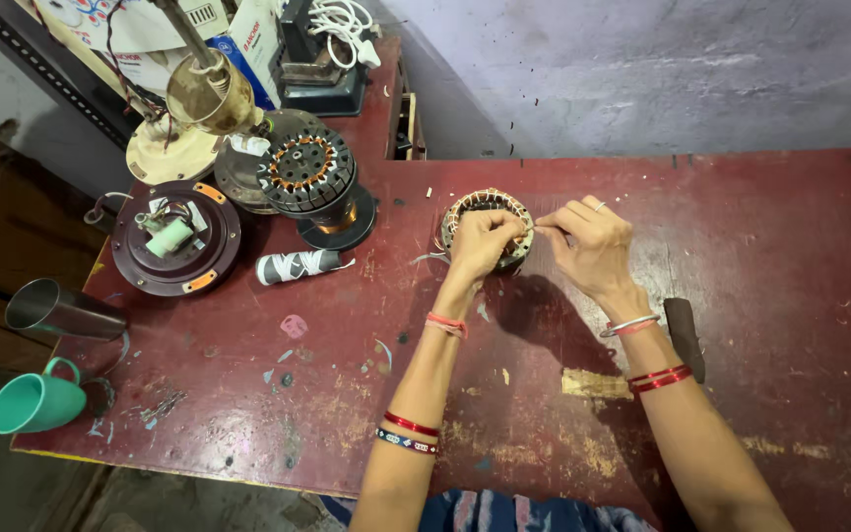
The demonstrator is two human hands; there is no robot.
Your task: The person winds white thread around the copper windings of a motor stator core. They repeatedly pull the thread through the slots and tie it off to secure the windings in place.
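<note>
A small round motor stator [475, 204] with copper windings sits on the worn red table [760, 246]. My left hand [483, 244] rests on its near rim, fingers curled and gripping it. My right hand [591, 241] is just right of the stator, thumb and forefinger pinched on a thin pale strip or wire at the stator's edge. Both wrists wear red and silver bangles.
A larger stator on a black base [312, 177], a dark round motor cover [175, 239] and a brass-coloured fan part [211, 94] stand at the left rear. A white tape roll [294, 265], steel cup [59, 310] and teal mug [36, 400] lie left. A dark tool [685, 337] lies beside my right forearm.
</note>
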